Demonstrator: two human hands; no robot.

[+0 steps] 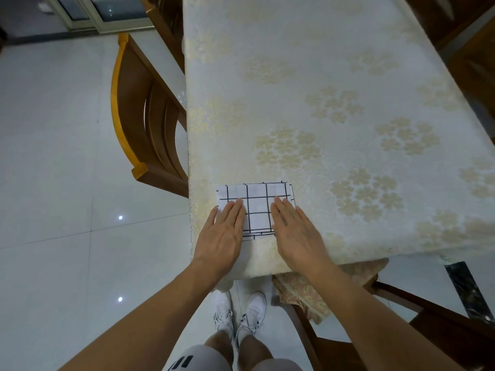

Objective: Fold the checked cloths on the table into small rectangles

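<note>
Near the front left corner of the surface [348, 76], a long table under a cream tablecloth patterned with pale gold flowers, lies a white cloth with thin black checked lines [257, 207]. It is already folded into a small layered rectangle, roughly square to the front edge. A person's left hand [222, 234] lies palm down on the cloth's left part and the right hand [294, 231] on its right part, with a strip of cloth showing between them. The left fingers [235, 210] and right fingers [281, 210] are straight and held close together, gripping nothing. The flat hands seem meant to press the creases and stop the stacked layers, visible along the near and right sides, from springing open. A wooden chair with a curved yellow-edged back [139, 116] stands at the left edge, just beside the corner. A dark wooden chair with a beige patterned cushion [316, 293] sits at the front edge to the person's right. Neither touches the cloth or blocks the hands. White shoes [241, 311] stand on the glossy pale tiled floor [53, 183] below. No other checked cloth is in view.
</note>
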